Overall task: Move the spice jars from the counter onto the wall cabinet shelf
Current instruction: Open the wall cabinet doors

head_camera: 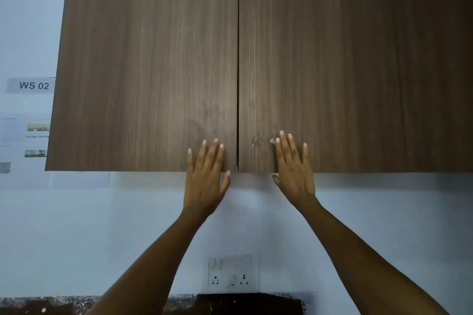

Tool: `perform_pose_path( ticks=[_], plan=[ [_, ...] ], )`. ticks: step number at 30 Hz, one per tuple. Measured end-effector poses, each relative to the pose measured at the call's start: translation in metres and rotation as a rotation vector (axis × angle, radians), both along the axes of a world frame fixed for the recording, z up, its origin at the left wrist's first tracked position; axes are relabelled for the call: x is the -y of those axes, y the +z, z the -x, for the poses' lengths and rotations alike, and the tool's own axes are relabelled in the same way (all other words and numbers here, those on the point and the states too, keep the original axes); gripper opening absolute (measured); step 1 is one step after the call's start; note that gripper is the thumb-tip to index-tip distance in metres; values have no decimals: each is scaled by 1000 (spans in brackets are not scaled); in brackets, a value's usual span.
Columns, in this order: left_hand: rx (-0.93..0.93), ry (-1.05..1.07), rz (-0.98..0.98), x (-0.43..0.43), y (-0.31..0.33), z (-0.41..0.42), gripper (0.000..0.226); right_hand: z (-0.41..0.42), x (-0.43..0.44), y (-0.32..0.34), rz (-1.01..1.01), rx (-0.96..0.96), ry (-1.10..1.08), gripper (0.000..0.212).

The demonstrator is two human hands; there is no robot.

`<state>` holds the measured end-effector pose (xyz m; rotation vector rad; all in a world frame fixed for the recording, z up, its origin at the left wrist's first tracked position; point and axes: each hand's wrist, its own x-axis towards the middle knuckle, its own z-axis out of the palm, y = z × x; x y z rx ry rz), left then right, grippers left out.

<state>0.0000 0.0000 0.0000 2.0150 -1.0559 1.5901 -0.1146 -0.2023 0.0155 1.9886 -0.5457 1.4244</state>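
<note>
Both hands [204, 181] [294, 174] on two doors [143, 64] [353, 66]

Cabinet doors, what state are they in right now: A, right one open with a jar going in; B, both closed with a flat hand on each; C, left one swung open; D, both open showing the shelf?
B: both cabinet doors sit flush, the left hand flat on one and the right hand flat on the other.

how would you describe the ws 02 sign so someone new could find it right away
Start at the big brown wood-grain wall cabinet with both doors shut. Follow its left edge down to about mid-height, where the WS 02 sign sits on the pale wall, partly tucked behind the cabinet. It is the only strip with bold dark lettering; the papers below it carry small pictures.
</note>
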Motion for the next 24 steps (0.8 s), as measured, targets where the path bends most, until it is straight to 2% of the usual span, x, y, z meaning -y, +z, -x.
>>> perform_pose_path(
  ticks=[3, 6, 11, 15, 19, 24],
  plan=[
    [17, -23, -24, 9, -1, 7, 63, -5, 1, 6, -13, 40, -50, 111],
    [9, -44, -57, 14, -3, 11, 61, -5, 3, 7, 43, 2, -98, 105],
    [-6, -101, -4, 12, 8, 18, 60, -4, -1, 0, 52, -22, -111, 96],
    [-150, -209, 143, 12, 26, 38, 57, 2, -11, -1, 14, -3, -82, 99],
    [-381, -341, 159, 20, 37, 67, 61, 18, -20, -1, -7, 15, -27, 98],
    [-647, -819, 182, 33, 30, 92, 71, 39, -30, -2, -21, 62, 53, 91]
  ],
)
